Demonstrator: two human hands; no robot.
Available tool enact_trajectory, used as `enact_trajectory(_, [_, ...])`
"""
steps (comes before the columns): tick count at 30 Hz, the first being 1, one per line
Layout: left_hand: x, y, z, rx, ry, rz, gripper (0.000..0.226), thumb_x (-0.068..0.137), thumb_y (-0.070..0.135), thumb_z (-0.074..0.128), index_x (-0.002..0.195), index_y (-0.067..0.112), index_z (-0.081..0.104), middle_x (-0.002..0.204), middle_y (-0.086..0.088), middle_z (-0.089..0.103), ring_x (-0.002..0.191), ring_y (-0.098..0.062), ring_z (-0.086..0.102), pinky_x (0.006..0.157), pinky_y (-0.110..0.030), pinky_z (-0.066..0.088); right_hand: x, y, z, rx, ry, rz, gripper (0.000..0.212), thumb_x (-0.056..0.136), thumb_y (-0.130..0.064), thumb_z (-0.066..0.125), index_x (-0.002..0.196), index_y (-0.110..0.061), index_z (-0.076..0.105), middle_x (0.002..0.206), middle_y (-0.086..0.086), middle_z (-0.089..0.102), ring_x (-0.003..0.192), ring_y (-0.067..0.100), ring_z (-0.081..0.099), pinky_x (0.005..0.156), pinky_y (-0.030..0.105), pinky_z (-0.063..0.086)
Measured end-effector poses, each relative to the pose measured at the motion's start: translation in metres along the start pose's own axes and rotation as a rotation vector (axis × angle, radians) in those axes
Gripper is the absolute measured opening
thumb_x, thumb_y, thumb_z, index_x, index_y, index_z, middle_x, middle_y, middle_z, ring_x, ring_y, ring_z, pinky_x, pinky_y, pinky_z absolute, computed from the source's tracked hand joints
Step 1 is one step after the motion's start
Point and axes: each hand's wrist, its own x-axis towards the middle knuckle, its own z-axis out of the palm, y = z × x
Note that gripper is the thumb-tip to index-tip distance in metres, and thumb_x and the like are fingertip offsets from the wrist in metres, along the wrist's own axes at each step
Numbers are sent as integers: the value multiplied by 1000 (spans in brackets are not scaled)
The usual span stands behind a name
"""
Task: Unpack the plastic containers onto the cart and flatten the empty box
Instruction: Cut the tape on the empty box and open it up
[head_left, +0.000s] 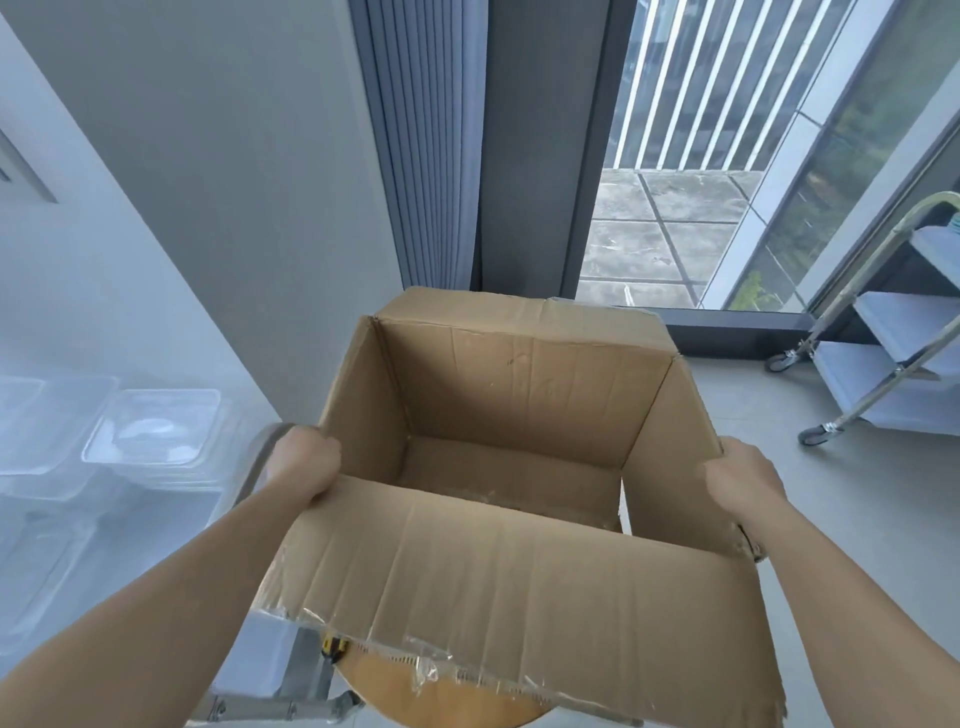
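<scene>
**Box empty, flattening left to do**

I hold the brown corrugated cardboard box in front of me with both hands, its open top facing me. My left hand grips the near left corner, fingers curled over the top edge of the left wall. My right hand is wrapped round the right-hand flap near its near corner. I cannot see the fingertips on that side.

I see bare cardboard all the way down to the box floor, with only scraps of torn tape along the seam. The near flap hangs out toward me, clear tape ragged on its edge. The far flap folds away behind.

The clear plastic containers sit to my left, stacked with lids on top, just beside the box's left wall. They rest on the pale top of the steel-framed cart, whose rail runs close to my left wrist. So I judge the unpacking finished.

What remains is the second half of the task. The box stands fully square, and its bottom looks taped shut. I expect to have to turn it over, split that seam, and press the walls flat.

A round tan wooden surface shows just below the near flap. A second steel trolley with pale shelves stands far right, by the glass balcony door and grey curtain.
</scene>
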Motion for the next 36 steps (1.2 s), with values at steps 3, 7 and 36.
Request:
enact_trajectory(3, [-4, 25, -12, -40, 41, 70, 19, 95, 14, 47, 87, 1, 58, 84, -15, 60, 78, -34, 57, 68, -36, 43, -10, 0, -20, 36, -23, -38, 18, 86, -5, 53, 94, -18, 61, 87, 7, 64, 76, 26, 56, 60, 32, 39])
enact_trajectory(7, [-6, 65, -34, -121, 107, 141, 26, 96, 16, 46, 74, 4, 54, 73, -12, 56, 65, -28, 53, 64, -35, 43, -20, -1, -52, 102, -2, -110, 14, 84, -5, 60, 85, -18, 64, 83, 12, 66, 72, 28, 55, 62, 35, 37])
enact_trajectory(36, [8, 87, -19, -828, -381, -126, 80, 75, 85, 33, 82, 9, 58, 119, -15, 63, 114, -35, 56, 108, -48, 38, -92, 47, 11, -456, 33, -708, 65, 86, -20, 46, 147, -43, 41, 140, -21, 55, 129, 14, 55, 86, 46, 58])
